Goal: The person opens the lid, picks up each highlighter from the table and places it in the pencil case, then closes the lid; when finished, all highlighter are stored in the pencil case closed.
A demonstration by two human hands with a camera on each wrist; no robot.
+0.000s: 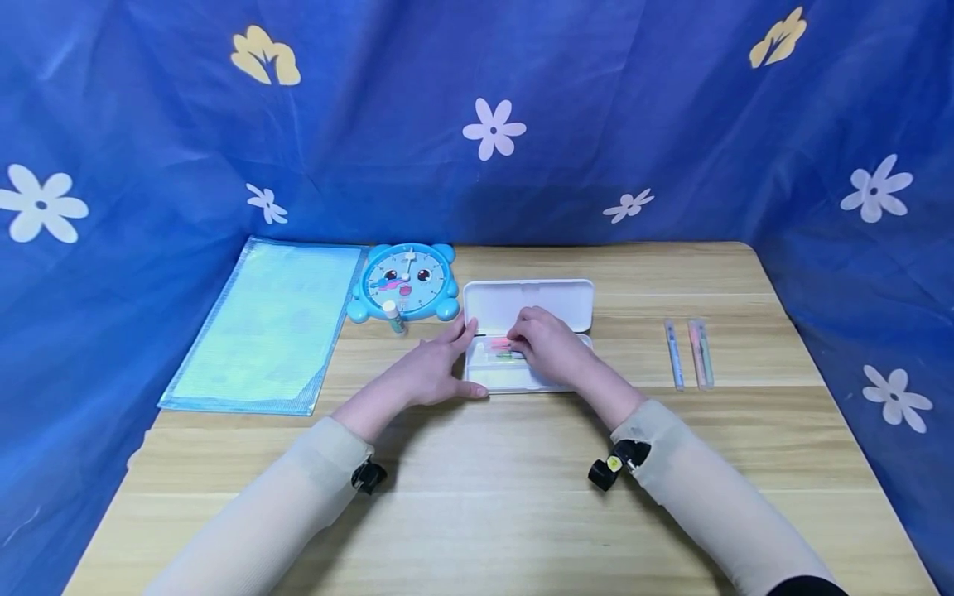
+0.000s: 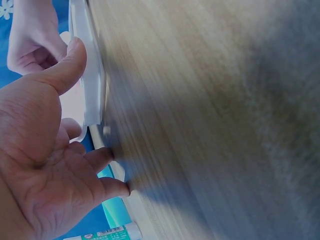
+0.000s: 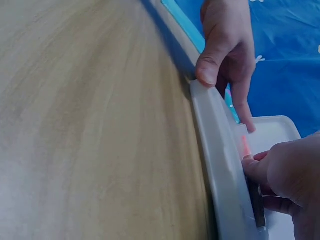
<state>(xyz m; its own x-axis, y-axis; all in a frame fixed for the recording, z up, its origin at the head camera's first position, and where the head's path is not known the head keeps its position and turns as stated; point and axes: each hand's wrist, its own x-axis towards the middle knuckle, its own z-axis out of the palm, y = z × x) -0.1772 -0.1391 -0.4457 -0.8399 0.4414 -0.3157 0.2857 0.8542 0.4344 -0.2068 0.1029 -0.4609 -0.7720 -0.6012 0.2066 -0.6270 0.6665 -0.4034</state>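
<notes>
A white pencil case (image 1: 507, 380) lies with its lid (image 1: 529, 302) raised at the back. My left hand (image 1: 438, 372) spans the case's left end, thumb on the front corner and the other fingers loosely extended at the side and back. My right hand (image 1: 550, 348) reaches into the case and pinches a slim pen with a pink end (image 3: 245, 145); the fingers hide its middle. Small pink and green items (image 1: 507, 356) lie by those fingertips inside. Just left of the left hand, a glue stick (image 1: 396, 318) leans against a blue toy clock (image 1: 405, 281).
A light-blue mesh zip folder (image 1: 261, 327) lies flat at the left. To the right of the case are a blue pen (image 1: 674, 356) and, side by side, a pink pen (image 1: 696, 354) and a green pen (image 1: 705, 354). A blue flowered cloth (image 1: 492, 199) rises behind the table.
</notes>
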